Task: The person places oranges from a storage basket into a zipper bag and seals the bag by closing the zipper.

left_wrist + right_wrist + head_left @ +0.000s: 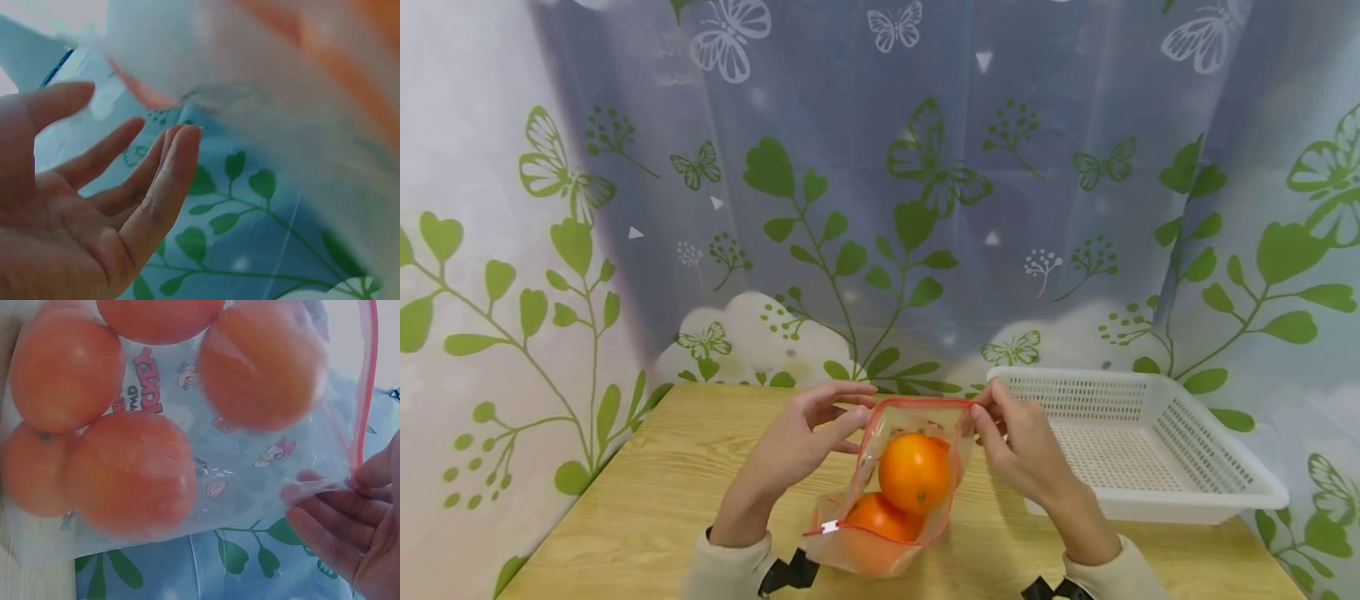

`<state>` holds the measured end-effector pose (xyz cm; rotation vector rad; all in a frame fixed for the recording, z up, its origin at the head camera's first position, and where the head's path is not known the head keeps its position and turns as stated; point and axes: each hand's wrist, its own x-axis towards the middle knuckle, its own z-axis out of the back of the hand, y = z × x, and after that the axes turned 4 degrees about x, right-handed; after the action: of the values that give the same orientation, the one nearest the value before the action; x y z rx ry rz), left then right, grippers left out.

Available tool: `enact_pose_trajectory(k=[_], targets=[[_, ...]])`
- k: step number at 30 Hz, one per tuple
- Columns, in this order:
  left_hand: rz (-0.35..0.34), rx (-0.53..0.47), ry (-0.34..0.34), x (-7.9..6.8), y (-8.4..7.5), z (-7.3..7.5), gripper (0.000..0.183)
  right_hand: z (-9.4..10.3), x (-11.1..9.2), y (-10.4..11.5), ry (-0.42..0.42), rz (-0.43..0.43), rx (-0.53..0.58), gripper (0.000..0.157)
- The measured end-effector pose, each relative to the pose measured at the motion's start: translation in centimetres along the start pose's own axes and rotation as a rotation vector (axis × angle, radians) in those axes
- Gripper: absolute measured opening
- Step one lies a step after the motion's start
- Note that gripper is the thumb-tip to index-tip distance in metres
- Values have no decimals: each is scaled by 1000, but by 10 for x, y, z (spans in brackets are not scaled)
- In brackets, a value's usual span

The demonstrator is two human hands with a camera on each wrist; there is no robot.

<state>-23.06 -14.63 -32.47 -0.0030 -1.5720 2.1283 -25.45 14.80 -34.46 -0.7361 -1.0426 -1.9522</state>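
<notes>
A clear zip bag with a red-edged mouth and printed cartoon figures stands on the table, its mouth spread wide. Several oranges are inside; from above, one orange lies on top of another. My right hand pinches the bag's far right corner between thumb and fingers. Beside the left rim is my left hand, its fingers loosely bent and apart; in the left wrist view that hand holds nothing, and the bag is blurred close by. A white zip slider sits at the near left corner.
To the right, a white plastic basket with slotted walls rests on the wooden table. Behind the table hangs a blue-grey cloth printed with green leaves and butterflies.
</notes>
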Motion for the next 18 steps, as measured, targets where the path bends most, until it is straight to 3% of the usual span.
enact_pose_trajectory(k=[10,15,18], targets=[[-55,149,176,-20,-5,32,55,6,4,0,-56,-168,-81,14],[-64,223,297,-26,-6,36,66,8,4,-1,-73,-210,-103,15],[-55,287,323,-26,-5,33,57,10,5,-1,-69,-223,-108,16]])
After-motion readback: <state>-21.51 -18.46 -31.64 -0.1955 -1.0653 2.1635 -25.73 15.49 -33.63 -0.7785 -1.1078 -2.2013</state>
